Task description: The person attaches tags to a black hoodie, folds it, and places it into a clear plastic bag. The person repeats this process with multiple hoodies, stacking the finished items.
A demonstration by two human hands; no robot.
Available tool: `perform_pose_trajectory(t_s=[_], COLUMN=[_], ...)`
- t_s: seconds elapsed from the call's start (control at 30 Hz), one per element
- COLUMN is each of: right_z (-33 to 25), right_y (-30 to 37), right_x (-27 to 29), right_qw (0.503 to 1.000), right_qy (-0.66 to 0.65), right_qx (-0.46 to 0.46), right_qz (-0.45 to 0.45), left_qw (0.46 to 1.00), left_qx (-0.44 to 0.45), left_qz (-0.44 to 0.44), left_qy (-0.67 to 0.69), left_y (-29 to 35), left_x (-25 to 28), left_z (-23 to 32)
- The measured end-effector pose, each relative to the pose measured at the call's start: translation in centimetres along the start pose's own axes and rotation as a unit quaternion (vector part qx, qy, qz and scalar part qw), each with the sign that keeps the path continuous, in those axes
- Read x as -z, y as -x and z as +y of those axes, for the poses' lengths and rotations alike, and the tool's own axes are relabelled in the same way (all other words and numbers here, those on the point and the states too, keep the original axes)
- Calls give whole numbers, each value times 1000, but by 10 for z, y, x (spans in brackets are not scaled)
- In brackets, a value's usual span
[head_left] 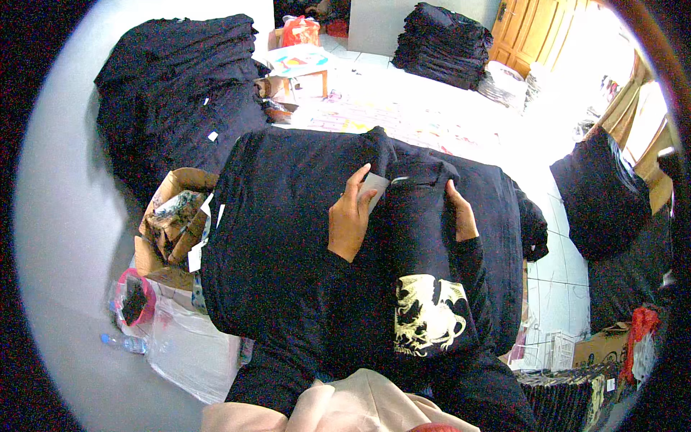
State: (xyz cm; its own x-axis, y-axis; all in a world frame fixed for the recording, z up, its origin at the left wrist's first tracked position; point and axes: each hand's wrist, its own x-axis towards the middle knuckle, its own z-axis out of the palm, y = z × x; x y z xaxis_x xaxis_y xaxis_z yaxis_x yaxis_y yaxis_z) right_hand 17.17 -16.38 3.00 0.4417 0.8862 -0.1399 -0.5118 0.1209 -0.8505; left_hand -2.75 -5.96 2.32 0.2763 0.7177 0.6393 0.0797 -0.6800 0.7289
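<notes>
My left hand (pixel 349 223) is closed on a small whitish card (pixel 372 191), its fingertips near the neck of a folded black shirt (pixel 425 223). That shirt lies lengthwise in front of me, with a pale-yellow dragon print (pixel 432 313) at its near end. A light strip shows at its collar opening. Along the shirt's far right edge, my right hand (pixel 463 214) grips the cloth, its thumb on top and the other fingers mostly hidden. Beneath lies a broad surface draped in black cloth (pixel 281 209).
Tall piles of black garments stand at the left (pixel 173 93), far back (pixel 443 47) and right (pixel 601 194). An open cardboard box (pixel 155 216), a pink-rimmed bin (pixel 146 291) and a plastic bottle (pixel 124 343) are at left. Folded packs (pixel 568 396) stand lower right.
</notes>
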Motion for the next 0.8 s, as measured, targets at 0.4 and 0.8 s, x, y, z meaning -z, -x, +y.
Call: perform_pose_trajectory(t_s=[0.4,0.8], right_z=[3,-8], right_y=[-4,18], right_x=[3,-3], right_qw=[992,978], right_qy=[-95,192], right_qx=[41,-51], right_qz=[-72,57], left_qw=[986,963], left_qx=[-46,108], left_qz=[-91,-129], left_qy=[131,210], left_y=[39,90], left_x=[-23,36], left_z=[36,37])
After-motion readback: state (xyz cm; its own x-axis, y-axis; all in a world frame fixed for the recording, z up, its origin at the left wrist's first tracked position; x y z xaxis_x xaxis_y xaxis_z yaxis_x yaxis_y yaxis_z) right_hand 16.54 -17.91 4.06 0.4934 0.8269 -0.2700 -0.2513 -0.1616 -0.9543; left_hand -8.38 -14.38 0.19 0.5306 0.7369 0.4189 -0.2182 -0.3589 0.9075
